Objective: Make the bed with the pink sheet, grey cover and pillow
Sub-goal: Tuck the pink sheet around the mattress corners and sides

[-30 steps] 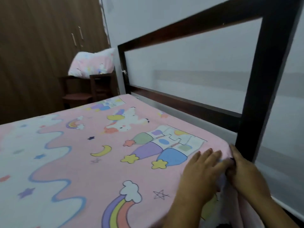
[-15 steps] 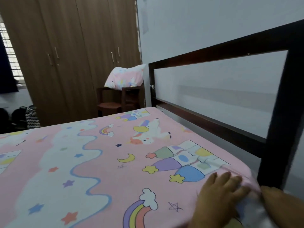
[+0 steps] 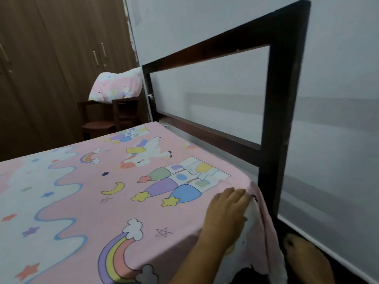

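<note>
The pink sheet point(image 3: 86, 201), printed with rainbows and unicorns, lies spread smooth over the mattress. My left hand point(image 3: 227, 212) rests flat with straight fingers on its near right corner, by the dark headboard post point(image 3: 281, 140). The sheet's edge point(image 3: 264, 238) hangs down past that corner. Low at the right, beside the hanging edge, a blurred shape appears to be my right hand point(image 3: 305, 259); its fingers cannot be made out. The pink patterned pillow point(image 3: 117, 87) sits on a wooden chair point(image 3: 108, 119) beyond the bed's far corner. No grey cover is in view.
The dark open-frame headboard point(image 3: 207, 48) runs along the grey wall point(image 3: 205, 21) on the right. Brown wardrobe doors point(image 3: 51, 58) fill the back left. A dark gap of floor point(image 3: 348, 263) lies between bed and wall at the bottom right.
My left hand stays flat on the sheet corner. My right hand has dropped from the corner by the post to below the hanging edge. The view has swung down and right.
</note>
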A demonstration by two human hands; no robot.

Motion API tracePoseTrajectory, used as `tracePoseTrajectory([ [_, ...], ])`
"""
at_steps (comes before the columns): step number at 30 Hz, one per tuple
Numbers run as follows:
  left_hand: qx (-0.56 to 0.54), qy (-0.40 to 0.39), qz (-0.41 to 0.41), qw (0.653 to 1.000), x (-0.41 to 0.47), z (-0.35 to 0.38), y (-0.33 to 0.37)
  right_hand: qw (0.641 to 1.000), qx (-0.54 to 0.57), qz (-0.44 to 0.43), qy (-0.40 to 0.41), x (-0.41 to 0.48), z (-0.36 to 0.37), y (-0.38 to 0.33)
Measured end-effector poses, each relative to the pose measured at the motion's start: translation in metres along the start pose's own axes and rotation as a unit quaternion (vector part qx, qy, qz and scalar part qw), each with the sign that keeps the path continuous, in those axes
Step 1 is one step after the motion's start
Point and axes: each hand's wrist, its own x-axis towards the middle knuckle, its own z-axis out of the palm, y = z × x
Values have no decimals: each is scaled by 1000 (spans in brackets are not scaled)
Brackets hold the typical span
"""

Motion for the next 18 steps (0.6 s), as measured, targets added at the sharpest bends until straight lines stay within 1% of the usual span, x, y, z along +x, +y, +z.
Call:
tracePoseTrajectory([
  [2,-32,44,-33,998,2,0,4,996,65,-29,48,8,-16,-27],
  [3,-35,73,-53,995,3,-2,7,990,92,-50,90,16,-15,-31],
  [5,-78,104,-126,983,7,-1,5,978,155,-49,132,22,-23,-43],
  [6,-97,118,-157,976,9,1,3,975,175,-41,127,22,-26,-45],
  [8,-107,136,-194,966,12,5,-4,974,190,-35,117,20,-27,-49],
  [10,-99,146,-201,963,14,6,-5,978,173,-22,111,17,-19,-44],
  [12,-89,146,-191,967,12,11,-4,984,148,2,95,16,-7,-42],
  [15,-63,153,-174,971,5,15,-3,987,146,21,69,14,12,-47],
  [18,-71,154,-171,971,4,14,-4,987,137,26,80,17,23,-44],
])
